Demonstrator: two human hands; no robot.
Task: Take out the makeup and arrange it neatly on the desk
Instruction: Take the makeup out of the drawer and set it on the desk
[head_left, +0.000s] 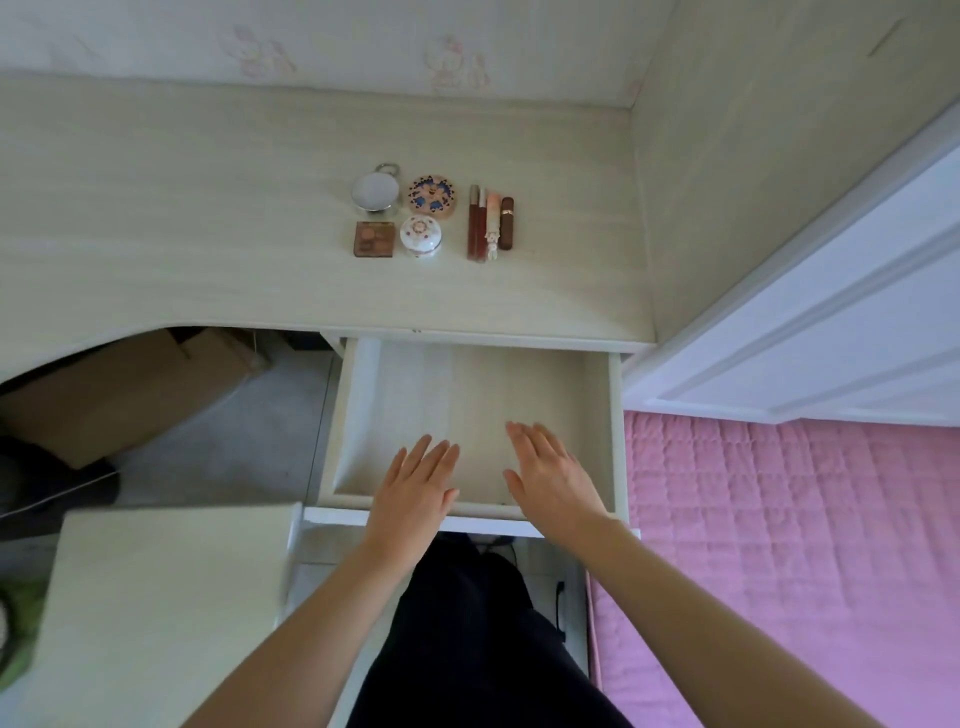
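Both flat and holding nothing, left hand and right hand over drawer front (bare inside); makeup straight beyond, on desk.

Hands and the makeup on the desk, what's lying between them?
In the head view, only the drawer's bare floor and a bare strip of the desk lie between the hands, left and right, and the makeup.

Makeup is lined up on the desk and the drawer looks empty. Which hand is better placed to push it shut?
Roughly equal: the left hand and right hand both hover open at the drawer front, either side of centre.
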